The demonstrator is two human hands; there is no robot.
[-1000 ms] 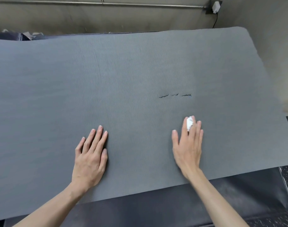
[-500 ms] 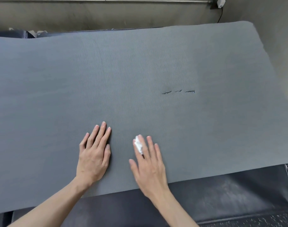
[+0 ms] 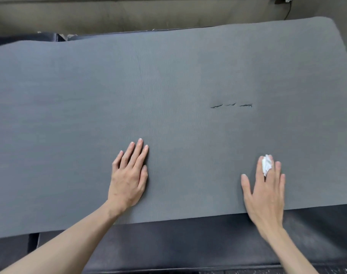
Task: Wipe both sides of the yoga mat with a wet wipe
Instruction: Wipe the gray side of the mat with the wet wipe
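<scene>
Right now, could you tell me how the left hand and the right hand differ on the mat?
The left hand lies bare; the right hand presses a bunched white wet wipe under its fingers. The left sits near the middle, the right nearer the mat's right end. Both rest flat, palm down, on the grey yoga mat.

Dark padded bench (image 3: pixel 188 244) in the foreground; beyond its far edge, a beige wall (image 3: pixel 129 14); a black cable (image 3: pixel 287 12) hangs at the wall's upper right.

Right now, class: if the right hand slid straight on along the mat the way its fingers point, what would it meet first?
Only bare yoga mat lies ahead of the right hand and its wet wipe. The three small tears seem to sit left of that line, though this is hard to judge.
</scene>
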